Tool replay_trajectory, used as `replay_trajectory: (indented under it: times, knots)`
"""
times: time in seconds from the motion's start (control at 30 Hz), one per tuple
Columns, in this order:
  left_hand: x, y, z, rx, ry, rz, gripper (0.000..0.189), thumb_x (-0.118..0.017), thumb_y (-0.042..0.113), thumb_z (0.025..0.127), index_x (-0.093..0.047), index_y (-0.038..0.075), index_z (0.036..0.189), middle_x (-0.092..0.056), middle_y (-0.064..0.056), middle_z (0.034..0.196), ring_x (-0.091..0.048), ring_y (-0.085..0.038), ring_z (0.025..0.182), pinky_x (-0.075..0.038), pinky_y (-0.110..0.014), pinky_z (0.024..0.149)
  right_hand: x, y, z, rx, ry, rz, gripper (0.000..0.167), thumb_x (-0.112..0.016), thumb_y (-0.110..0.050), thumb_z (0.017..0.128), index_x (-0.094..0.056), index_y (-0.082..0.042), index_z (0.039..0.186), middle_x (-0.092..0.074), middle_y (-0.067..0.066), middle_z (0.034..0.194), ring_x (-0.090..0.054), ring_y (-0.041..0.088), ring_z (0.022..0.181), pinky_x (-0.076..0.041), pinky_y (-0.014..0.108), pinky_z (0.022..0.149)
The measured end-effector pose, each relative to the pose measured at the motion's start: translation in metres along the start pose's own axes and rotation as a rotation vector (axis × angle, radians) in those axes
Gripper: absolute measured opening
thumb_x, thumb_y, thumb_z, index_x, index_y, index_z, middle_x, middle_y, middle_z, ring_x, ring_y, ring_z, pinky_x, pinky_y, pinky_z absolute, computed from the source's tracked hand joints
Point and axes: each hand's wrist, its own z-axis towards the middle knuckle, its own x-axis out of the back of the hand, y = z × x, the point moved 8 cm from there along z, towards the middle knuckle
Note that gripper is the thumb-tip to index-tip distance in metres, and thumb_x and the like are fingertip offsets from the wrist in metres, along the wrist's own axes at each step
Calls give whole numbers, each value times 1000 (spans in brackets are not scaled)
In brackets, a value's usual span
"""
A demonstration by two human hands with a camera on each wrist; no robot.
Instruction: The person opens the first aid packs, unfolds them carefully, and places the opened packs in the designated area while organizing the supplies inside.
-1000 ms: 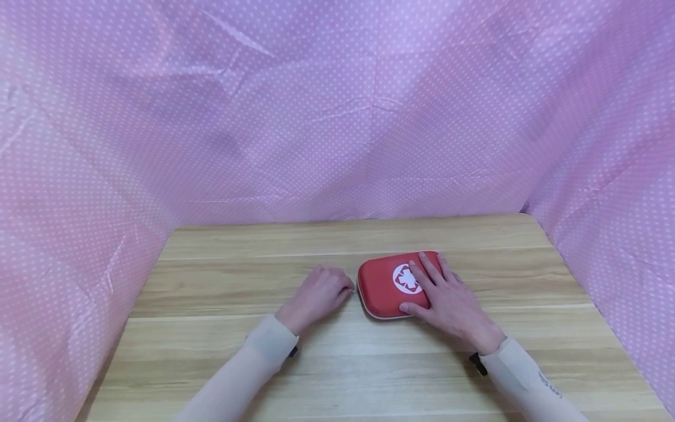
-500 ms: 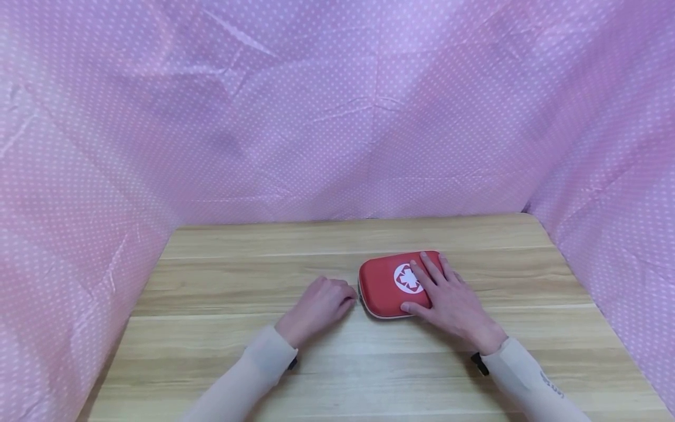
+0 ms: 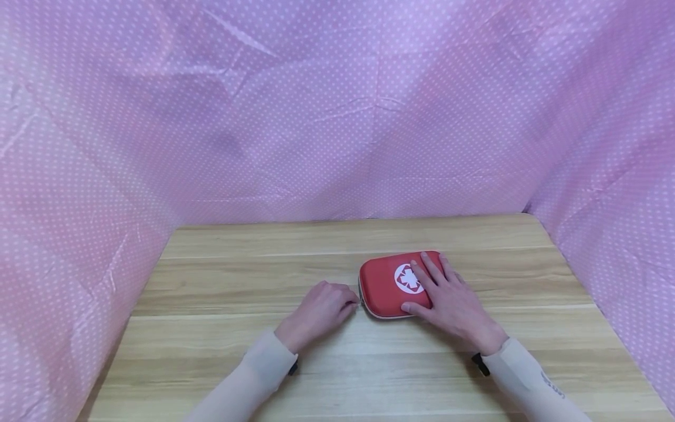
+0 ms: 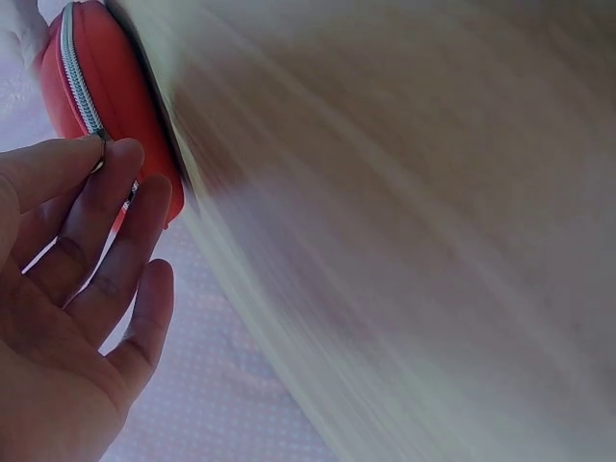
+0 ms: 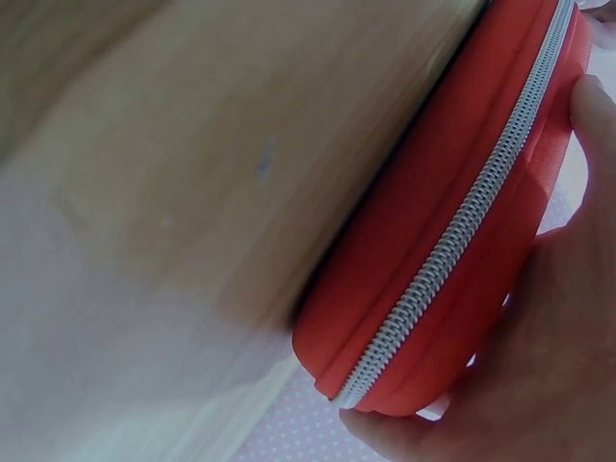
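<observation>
A red hard-shell first-aid case [image 3: 379, 284] with a white round emblem lies on the table, its lid down. Around its side runs a silver metal zipper [image 5: 438, 265], closed along the stretch in the right wrist view. My left hand [image 3: 323, 308] is at the case's left end; thumb and index finger pinch the small zipper pull [image 4: 100, 154], mostly hidden by the fingertips. The other left fingers are loosely bent. My right hand [image 3: 450, 302] rests on the lid's right part with spread, fairly straight fingers, the thumb near the front edge.
The wood-grain table [image 3: 227, 275] reaches back to a pink polka-dot cloth [image 3: 295, 117] that hangs behind it and at both sides. Black straps show at the underside of both wrists.
My left hand has moved slightly toward me and to the right along the case's left end, pinching the zipper pull. The right hand and the case have hardly moved.
</observation>
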Motion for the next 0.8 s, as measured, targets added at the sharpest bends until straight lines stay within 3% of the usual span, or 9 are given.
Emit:
replay_trajectory:
  times: [0.37,0.8]
  knots:
    - [-2,8,-4,-7,-40,-48,16,-75,20,97,-81,15,110,-77,4,102,-71,-9,96,-57,-28,91,1,0,-1,10,26,-5,98,-64,-70,90,-34,-12,163,-25,18,169,-14,53,152,-31,68,116]
    - [-4,18,-5,-45,-58,-40,15,-76,18,96,-81,14,109,-78,3,102,-72,-10,96,-57,-31,92,0,1,-2,5,19,8,98,-66,-68,89,-35,-11,162,-24,19,169,-13,53,152,-29,69,116]
